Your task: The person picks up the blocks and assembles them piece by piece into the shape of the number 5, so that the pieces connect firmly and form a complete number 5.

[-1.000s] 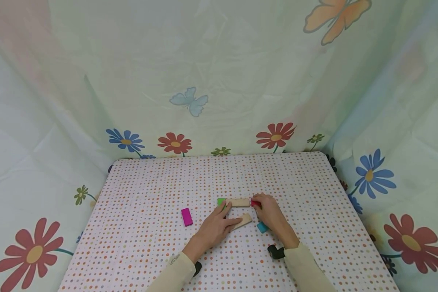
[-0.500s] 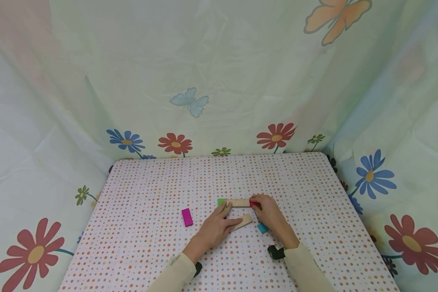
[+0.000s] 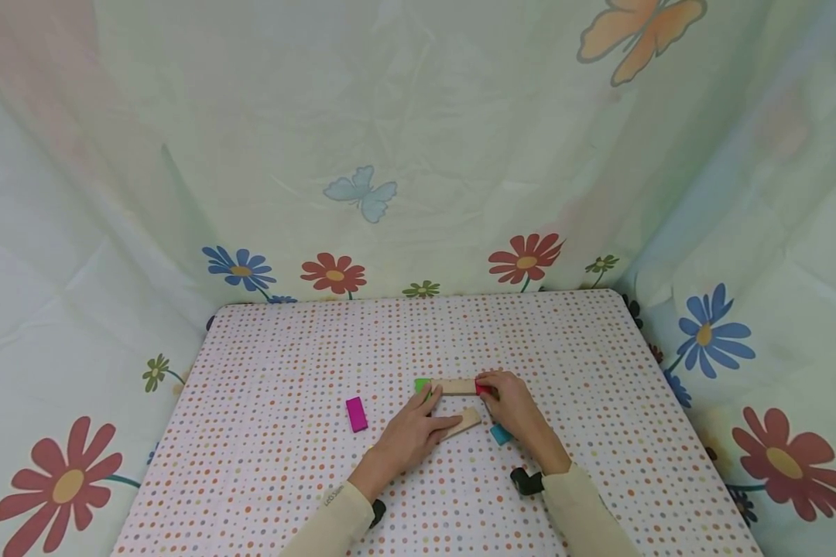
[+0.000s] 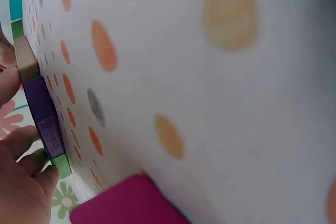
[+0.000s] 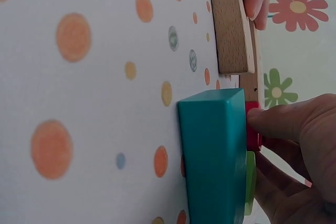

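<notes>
My left hand (image 3: 406, 438) rests its fingertips by a green block (image 3: 422, 384) and the left end of a wooden plank (image 3: 456, 387). Its thumb touches a second, slanted wooden plank (image 3: 468, 419). Beneath that hand, the left wrist view shows a purple block (image 4: 42, 100) beside a green end piece (image 4: 62, 166). My right hand (image 3: 515, 402) pinches a red block (image 5: 253, 124) between thumb and fingers, against the right end of the far plank. A teal block (image 5: 212, 156) lies just below the right hand, with another green piece (image 5: 250, 182) partly hidden behind it.
A magenta block (image 3: 357, 415) lies apart, left of the left hand. The dotted tabletop (image 3: 286, 356) extends on all sides, with a rounded far edge. Flowered curtains (image 3: 418, 232) hang behind and at both sides.
The right hand has slid the red block slightly left, closing the small gap to the far plank's end. The left hand stays in place.
</notes>
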Tool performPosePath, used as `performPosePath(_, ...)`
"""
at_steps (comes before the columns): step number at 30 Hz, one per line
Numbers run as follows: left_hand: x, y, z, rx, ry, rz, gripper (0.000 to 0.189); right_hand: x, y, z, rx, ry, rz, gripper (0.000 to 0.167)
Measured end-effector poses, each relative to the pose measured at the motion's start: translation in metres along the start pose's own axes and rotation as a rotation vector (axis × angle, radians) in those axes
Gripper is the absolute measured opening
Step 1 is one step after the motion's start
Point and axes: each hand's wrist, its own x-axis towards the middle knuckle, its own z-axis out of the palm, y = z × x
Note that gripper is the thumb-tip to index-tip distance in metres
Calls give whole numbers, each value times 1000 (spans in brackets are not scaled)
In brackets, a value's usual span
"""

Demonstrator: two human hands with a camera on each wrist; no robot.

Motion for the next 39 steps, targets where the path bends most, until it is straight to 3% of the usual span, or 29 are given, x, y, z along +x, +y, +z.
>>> performPosePath(15,0,0,-3,4,-33,-27,37,0,0,1,24,-17,10,27)
performPosePath(20,1,0,-3,8,-27,-24,37,-1,1,-3,45,-34,32,36)
performPosePath(30,2,2,-2,-24,-27,-21,37,-23,18,-23,62,57,44,33)
performPosePath(39,1,1,-1,-38,-22,-33,37,-39,25,-24,90,33,81,34)
